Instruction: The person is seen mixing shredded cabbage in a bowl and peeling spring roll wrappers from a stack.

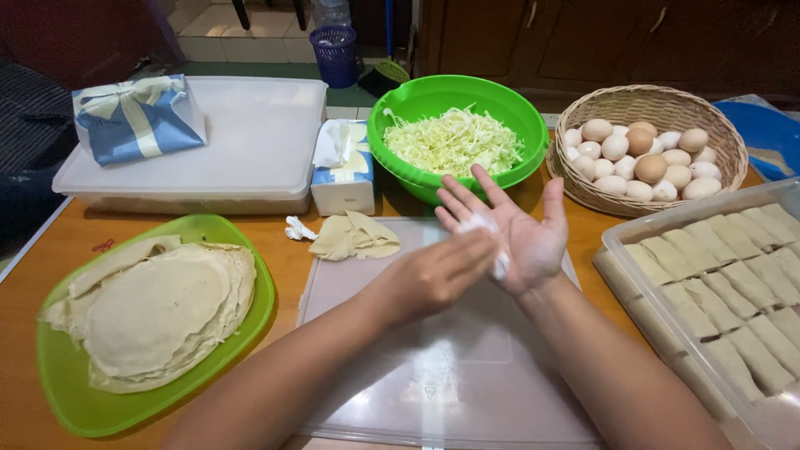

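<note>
Tissue (487, 242) pressed between left fingers (471, 254) and right palm (525, 237).

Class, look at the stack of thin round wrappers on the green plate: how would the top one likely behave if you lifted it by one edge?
The wrappers look thin and drape unevenly over the green plate, so one would probably flop and sag. The folded scraps nearby suggest they crease easily. Ragged edges hint they may tear if pulled quickly.

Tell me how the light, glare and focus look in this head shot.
Head view: warm, even light on the table; soft glare on the green bowl rim and clear lid; left hand slightly motion-blurred against the right hand; background dark; edges bend a little.
</note>
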